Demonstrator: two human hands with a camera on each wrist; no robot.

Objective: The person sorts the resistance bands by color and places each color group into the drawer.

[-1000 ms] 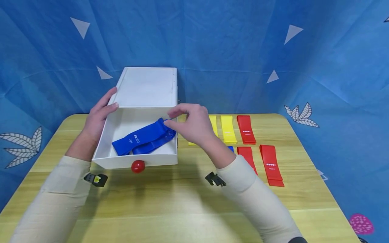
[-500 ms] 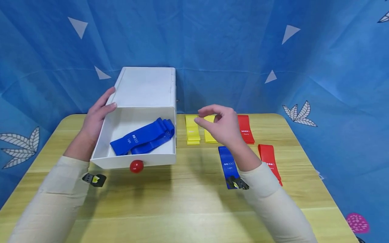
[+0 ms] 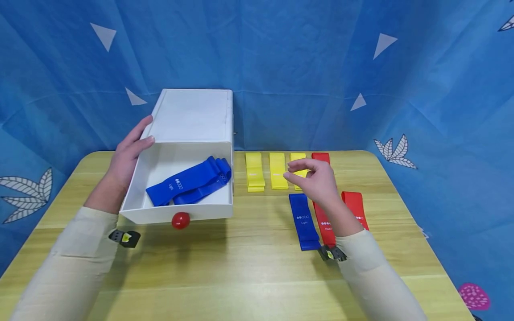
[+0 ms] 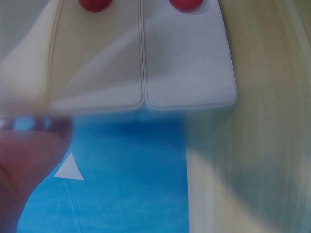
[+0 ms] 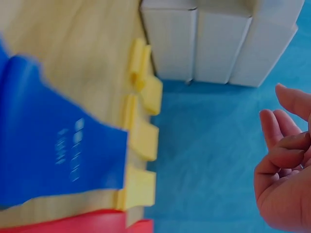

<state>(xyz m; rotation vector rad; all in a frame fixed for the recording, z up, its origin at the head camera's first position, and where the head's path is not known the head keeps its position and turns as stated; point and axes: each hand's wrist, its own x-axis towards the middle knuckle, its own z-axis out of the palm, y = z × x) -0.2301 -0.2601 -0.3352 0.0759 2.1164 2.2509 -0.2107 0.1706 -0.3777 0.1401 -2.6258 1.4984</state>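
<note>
My left hand (image 3: 129, 151) rests along the left side of a white drawer box (image 3: 192, 113), thumb near the front edge. Its top drawer (image 3: 150, 215), with a red knob (image 3: 180, 220), stands pulled out. Inside lie folded blue resistance bands (image 3: 184, 180), overlapping. My right hand (image 3: 317, 180) hovers above the bands on the table, thumb and forefinger apart, with nothing between them. Below it lie a blue band (image 3: 304, 223) marked Light and a red band (image 3: 325, 229). In the right wrist view, that hand (image 5: 286, 170) shows its fingers loosely bent.
Three yellow bands (image 3: 278, 171) line the table's back, the rightmost partly behind my hand. Another red band (image 3: 320, 156) lies beside them, largely covered, and one more red band (image 3: 353, 203) is at the right. A blue patterned cloth (image 3: 273, 76) hangs behind the wooden table (image 3: 249, 276).
My right hand has moved from over the drawer rightward across the table, past the yellow bands. The left hand stays on the box, and the blue bands inside lie as before.
</note>
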